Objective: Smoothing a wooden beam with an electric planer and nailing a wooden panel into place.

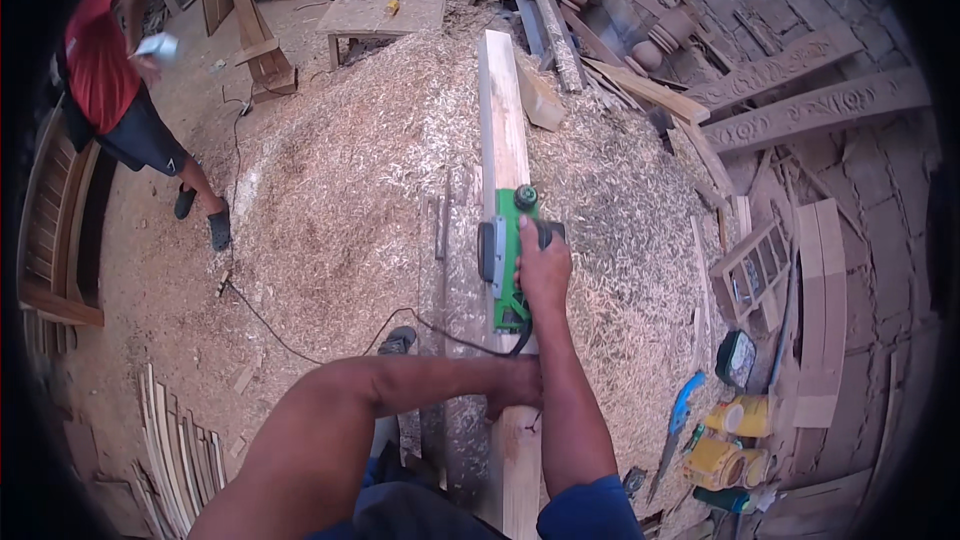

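A long pale wooden beam (500, 90) runs away from me. On it sits a green electric planer (508, 250) with a black cord trailing left. My right hand (543, 270) is closed on the planer's black handle, thumb pointing forward. Behind the planer, my left hand (513, 385) crosses under my right forearm and grips the beam, its fingertips partly hidden. Part of a gray shoe (397, 340) shows left of the beam.
A person in red (105, 60) stands at upper left. A low table (350, 15) is beyond. Carved boards (810, 110), a blue-handled saw (685, 395), yellow containers (720, 460) and lattice pieces (745, 270) lie right. Shavings cover the ground; wood strips (175, 440) lie lower left.
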Available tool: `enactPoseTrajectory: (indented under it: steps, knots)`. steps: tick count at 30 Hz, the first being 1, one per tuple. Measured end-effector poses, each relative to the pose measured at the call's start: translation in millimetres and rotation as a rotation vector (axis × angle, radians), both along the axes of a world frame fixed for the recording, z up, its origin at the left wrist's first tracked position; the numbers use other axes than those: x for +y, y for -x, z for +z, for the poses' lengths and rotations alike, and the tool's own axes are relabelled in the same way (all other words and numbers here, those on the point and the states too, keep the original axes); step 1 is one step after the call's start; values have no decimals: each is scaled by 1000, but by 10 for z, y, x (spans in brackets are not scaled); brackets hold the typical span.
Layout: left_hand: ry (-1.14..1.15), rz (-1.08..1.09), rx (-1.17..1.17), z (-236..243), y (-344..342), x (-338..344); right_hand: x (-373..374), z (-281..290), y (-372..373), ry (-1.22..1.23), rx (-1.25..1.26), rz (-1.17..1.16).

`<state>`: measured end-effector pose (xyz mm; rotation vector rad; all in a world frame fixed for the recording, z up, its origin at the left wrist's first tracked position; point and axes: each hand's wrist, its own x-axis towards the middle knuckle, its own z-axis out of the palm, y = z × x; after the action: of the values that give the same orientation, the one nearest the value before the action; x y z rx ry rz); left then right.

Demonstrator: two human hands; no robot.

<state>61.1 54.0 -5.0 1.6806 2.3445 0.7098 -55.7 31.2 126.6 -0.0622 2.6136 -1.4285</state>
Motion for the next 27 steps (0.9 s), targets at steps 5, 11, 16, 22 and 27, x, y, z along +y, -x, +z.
enactPoseTrajectory:
  steps: [5, 11, 16, 22, 27]
  knots:
    - [-248, -9, -28, -283, -712, 537, 482, -41, -692, 4, -49, -43]
    - [-258, -17, -64, -309, -801, 524, 355, 10, -616, -51, -19, -27]
    - [-212, 14, 53, 96, -794, 305, -213, 20, 241, -10, -6, -39]
    - [-285, 141, -271, 131, -278, 116, -950, -27, 1369, -67, 34, -20]
    - [-488, 601, 87, -253, 661, -296, -1529, -36, 2149, -24, 56, 4]
